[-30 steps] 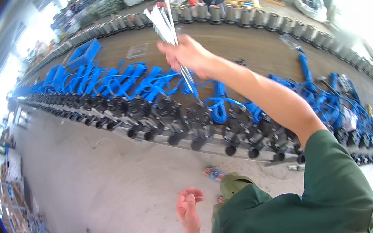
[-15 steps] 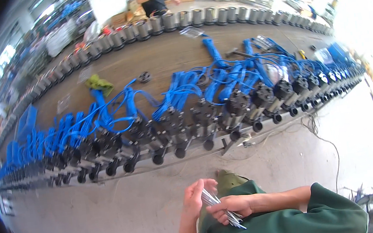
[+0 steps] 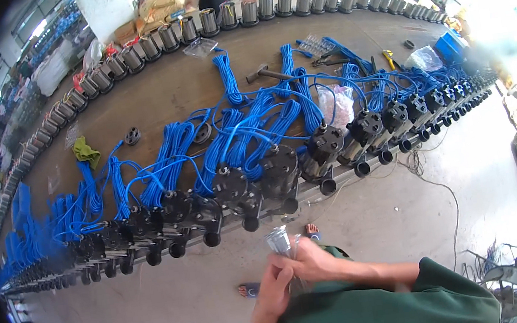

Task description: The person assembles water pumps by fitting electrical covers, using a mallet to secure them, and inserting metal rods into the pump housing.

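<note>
Cylinders (image 3: pixel 228 16) were lined along the far edge of the surface (image 3: pixel 144 88), assemblies (image 3: pixel 324 146) along its near edge. Between them, cable coils (image 3: pixel 173 159) were spread, with a cloth (image 3: pixel 85 153) left of a hammer (image 3: pixel 268 73). Rods (image 3: pixel 278 238) were held before the assemblies.

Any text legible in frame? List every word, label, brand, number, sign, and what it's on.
None readable.
Bundle of thin silver metal rods: blurred, no marking legible.
Row of silver metal cylinders: too small to read any.
Clear plastic bag with pink contents: nothing legible.
</note>
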The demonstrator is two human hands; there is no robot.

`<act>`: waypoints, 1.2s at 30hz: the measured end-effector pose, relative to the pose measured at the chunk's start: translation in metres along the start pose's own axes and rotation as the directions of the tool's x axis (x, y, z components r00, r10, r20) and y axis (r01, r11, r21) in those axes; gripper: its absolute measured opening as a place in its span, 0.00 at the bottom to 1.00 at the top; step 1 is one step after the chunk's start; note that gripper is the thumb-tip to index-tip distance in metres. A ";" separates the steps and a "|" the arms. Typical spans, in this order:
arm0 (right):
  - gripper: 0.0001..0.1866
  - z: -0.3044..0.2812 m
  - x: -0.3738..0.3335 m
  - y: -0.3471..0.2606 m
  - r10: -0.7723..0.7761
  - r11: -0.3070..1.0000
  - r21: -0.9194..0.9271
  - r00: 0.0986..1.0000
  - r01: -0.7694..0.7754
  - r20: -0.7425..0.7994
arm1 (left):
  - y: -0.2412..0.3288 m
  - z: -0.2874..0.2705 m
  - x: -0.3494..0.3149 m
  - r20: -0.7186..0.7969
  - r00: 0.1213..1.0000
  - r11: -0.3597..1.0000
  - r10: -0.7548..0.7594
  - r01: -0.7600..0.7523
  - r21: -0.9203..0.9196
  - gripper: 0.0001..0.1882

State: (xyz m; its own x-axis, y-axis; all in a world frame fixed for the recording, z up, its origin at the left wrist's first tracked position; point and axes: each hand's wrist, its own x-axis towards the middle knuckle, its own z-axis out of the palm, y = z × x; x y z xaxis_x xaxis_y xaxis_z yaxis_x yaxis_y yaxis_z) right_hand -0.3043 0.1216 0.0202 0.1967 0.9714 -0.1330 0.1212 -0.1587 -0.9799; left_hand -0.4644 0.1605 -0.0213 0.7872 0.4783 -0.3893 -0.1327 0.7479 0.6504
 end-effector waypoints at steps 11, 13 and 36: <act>0.14 -0.142 0.013 0.017 0.225 0.865 0.369 0.920 -0.340 0.321 | -0.008 0.099 0.070 -0.067 0.988 0.989 -0.139 0.135 -0.061 0.09; 0.15 -0.150 0.017 0.025 0.251 0.883 0.334 0.933 -0.330 0.258 | 0.002 0.106 0.080 -0.125 0.986 0.994 -0.112 0.112 -0.001 0.10; 0.11 -0.152 0.074 0.019 0.328 0.880 0.344 0.943 -0.327 0.056 | 0.038 0.074 0.111 -0.319 0.945 0.997 0.077 -0.064 0.050 0.11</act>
State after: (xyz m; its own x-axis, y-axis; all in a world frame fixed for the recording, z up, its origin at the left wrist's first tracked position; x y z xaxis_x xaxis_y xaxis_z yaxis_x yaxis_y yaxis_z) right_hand -0.1392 0.1634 0.0145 0.1706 0.8739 -0.4552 -0.2924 -0.3963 -0.8703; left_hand -0.3376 0.2075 0.0088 0.5417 0.6559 -0.5257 -0.1530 0.6919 0.7056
